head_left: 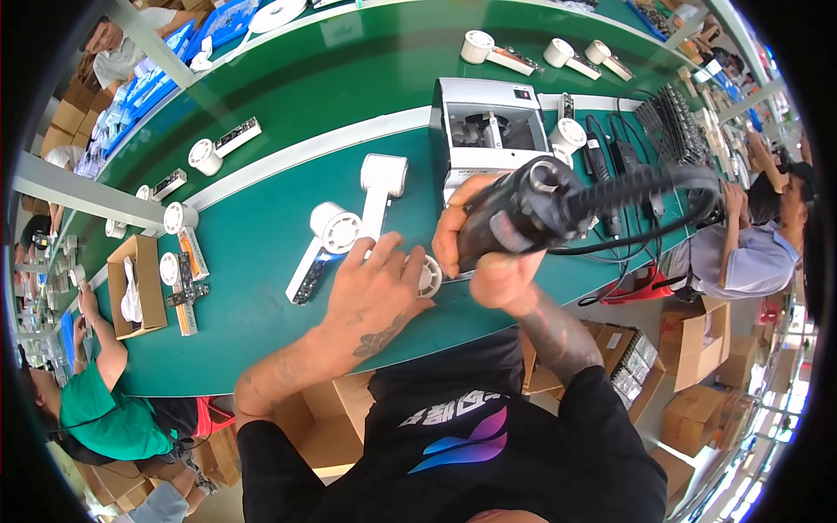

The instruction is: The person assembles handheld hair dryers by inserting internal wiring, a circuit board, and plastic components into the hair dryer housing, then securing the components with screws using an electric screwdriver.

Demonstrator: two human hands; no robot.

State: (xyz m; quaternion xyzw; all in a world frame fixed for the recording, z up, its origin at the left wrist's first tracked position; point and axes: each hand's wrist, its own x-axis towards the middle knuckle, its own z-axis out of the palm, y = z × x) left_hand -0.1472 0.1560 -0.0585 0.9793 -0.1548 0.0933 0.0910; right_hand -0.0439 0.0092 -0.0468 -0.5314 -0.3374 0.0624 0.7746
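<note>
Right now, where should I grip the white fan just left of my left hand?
Probably by the fan's round head, from the far left: its handle slants toward you, circuit board exposed, and your left hand crowds the right.

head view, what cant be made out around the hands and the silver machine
Head view, working tip of the black corded tool: hidden by its body and the right hand.
Head view, much of the white fan under the left hand: covered by that hand.
Head view, contents of the silver machine: too small to identify.
</note>
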